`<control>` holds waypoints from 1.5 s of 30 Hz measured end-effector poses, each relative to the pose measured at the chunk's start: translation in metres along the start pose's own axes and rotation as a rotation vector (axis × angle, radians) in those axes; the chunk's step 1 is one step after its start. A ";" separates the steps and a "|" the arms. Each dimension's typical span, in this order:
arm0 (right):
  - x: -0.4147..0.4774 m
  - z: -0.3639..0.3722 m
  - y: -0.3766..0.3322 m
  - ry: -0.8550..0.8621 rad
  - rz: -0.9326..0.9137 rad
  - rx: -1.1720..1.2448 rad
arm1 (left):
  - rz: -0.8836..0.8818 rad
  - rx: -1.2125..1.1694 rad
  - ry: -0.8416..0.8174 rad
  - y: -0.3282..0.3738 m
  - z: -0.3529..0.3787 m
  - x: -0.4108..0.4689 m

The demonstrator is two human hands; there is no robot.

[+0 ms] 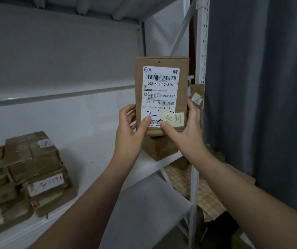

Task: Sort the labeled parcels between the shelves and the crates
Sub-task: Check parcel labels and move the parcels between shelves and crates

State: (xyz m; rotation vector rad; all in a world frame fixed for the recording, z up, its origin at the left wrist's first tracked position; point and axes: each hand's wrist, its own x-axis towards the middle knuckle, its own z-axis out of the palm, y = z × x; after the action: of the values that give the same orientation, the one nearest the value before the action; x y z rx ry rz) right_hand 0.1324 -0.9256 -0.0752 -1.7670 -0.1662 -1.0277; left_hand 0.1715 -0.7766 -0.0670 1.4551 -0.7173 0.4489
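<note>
Above the shelf (93,155), the left hand (131,130) and right hand (185,135) pinch the parcel (161,92) only at its bottom, so it may tip over.

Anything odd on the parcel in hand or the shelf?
On the held parcel, a yellow sticky note overlaps the lower right corner of the shipping label, covering blue handwriting and print. The stack of parcels on the shelf at left sits skewed, boxes at different angles.
</note>
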 end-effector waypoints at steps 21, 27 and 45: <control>-0.256 -0.182 0.107 0.312 0.633 -0.078 | -0.468 -0.079 -0.438 -0.091 0.182 -0.233; -0.302 -0.281 0.131 0.242 0.840 0.001 | -0.680 -0.134 -0.564 -0.093 0.257 -0.295; -0.395 -0.322 0.252 0.385 1.346 0.003 | -1.048 0.178 -0.842 -0.259 0.288 -0.369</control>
State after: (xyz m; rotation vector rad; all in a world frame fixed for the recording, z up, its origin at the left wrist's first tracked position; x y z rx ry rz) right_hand -0.1561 -1.1692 -0.5005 -1.1911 1.1121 -0.3073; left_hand 0.0324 -1.0302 -0.5173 1.9595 -0.4428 -0.9773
